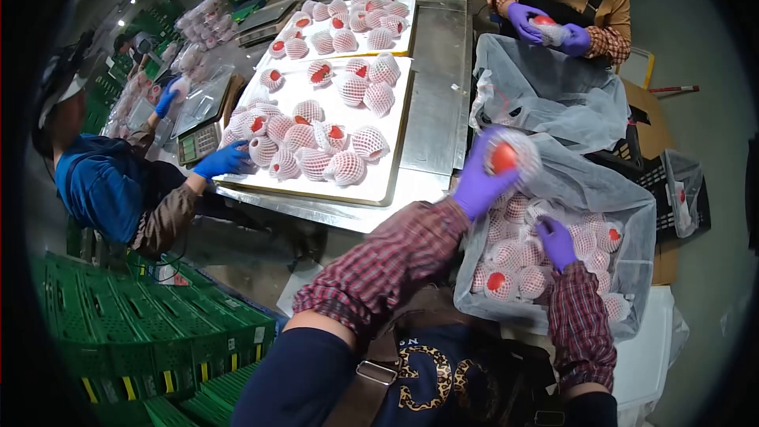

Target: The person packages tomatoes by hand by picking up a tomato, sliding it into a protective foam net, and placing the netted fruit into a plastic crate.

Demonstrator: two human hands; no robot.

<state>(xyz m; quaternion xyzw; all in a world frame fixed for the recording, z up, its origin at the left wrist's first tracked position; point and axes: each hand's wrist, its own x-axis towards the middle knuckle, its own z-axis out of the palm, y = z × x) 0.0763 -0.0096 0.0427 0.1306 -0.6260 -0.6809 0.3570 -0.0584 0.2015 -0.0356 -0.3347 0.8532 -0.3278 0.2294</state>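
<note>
My left hand [482, 178], in a purple glove, is closed around a red fruit [504, 158] in a white foam net, slightly blurred, above the near crate's back edge. My right hand [557, 243], also purple-gloved, reaches down into that lined crate [474, 241]. Its fingers are curled at the foam-netted fruits [540, 210] there, and what lies in their grip is hidden. Several netted fruits [504, 283] fill the crate, some showing red through the net openings.
Several netted fruits [345, 168] sit on white trays [375, 130] on the metal table [431, 79]. A second lined crate [545, 79] stands beyond mine, where a co-worker holds a fruit [547, 30]. Another co-worker's blue-gloved hand [223, 160] touches the tray. Green crates [150, 332] are stacked lower left.
</note>
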